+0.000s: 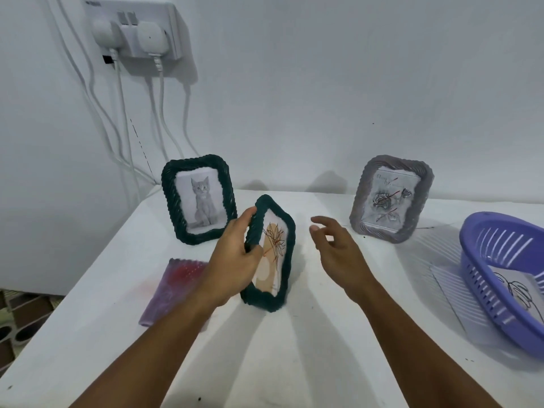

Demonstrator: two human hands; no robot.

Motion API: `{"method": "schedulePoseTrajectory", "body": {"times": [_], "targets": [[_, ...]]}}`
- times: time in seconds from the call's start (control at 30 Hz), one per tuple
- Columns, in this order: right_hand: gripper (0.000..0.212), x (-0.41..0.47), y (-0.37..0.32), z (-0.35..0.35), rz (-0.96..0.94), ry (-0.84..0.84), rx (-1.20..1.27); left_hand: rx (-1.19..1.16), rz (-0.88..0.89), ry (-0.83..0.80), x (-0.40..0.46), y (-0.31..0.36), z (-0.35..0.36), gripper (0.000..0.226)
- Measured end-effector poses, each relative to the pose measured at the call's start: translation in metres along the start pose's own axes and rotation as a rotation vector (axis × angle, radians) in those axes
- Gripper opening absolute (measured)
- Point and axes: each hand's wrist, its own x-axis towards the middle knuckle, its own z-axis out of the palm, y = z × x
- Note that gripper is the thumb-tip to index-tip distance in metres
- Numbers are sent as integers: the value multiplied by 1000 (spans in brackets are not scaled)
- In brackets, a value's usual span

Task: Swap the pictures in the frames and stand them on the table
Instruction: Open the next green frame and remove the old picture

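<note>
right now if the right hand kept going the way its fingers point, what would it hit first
Probably the dark green frame that the left hand holds: the right hand is open, fingers aimed left across a small gap. Depth is unclear.

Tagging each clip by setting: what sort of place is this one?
Probably a room in a home, at a plain white table against a bare wall. A wall socket with plugged-in chargers, standing photo frames and a purple plastic basket suggest that.

cat-picture frame [199, 200]: dark green, rope-twist border | flower-picture frame [269, 254]: dark green, same twist | rose-picture frame [391, 198]: grey, ridged | basket [500, 278]: lilac, slotted | cloth [170, 290]: purple-red | table [294, 363]: white
</note>
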Motion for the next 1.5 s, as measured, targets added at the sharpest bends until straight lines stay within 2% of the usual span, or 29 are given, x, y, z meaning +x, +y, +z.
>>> {"method": "schedulePoseTrajectory", "body": {"times": [0.07, 0.17, 0.3, 0.5, 0.57, 0.63, 0.77, 0.83, 0.93, 1.07, 1.23, 1.4, 1.5], "targets": [[31, 4, -13, -1, -29, -7, 33, 227, 84, -22, -2, 8, 5, 62], [36, 12, -26, 0, -28, -46, 31, 268, 143, -56, -7, 22, 18, 65], [41, 19, -31, -5, -20, -9, -6, 78, 54, -115, -8, 27, 30, 58], [29, 21, -29, -19, 35, 62, -91, -436, -147, -198, -6, 19, 36, 36], [25, 22, -28, -28, 30, 110, -162, -316, -126, -194, -3, 7, 35, 30], [23, 21, -20, -37, 30, 154, -171, -25, -44, -163, -1, -11, 33, 28], [24, 12, 19, -36, 118, 113, 13, 292, 65, -166, -3, -43, 29, 37], [27, 8, 41, -28, 120, 102, -44, 388, 71, -195, -2, -59, 28, 43], [25, -2, 60, -14, 27, 108, -258, 523, 99, -227, -4, -79, 28, 51], [17, -15, 82, -2, -127, 111, -351, 565, 165, -186, -11, -93, 33, 59], [37, -20, 99, 1, -213, 127, -414, 551, 239, -146, -17, -98, 37, 65], [32, -17, 102, -4, -277, 31, -437, 455, 246, -139, -17, -102, 38, 59], [26, -13, 102, -4, -321, 29, -475, 490, 220, -148, -7, -101, 40, 60]]}}
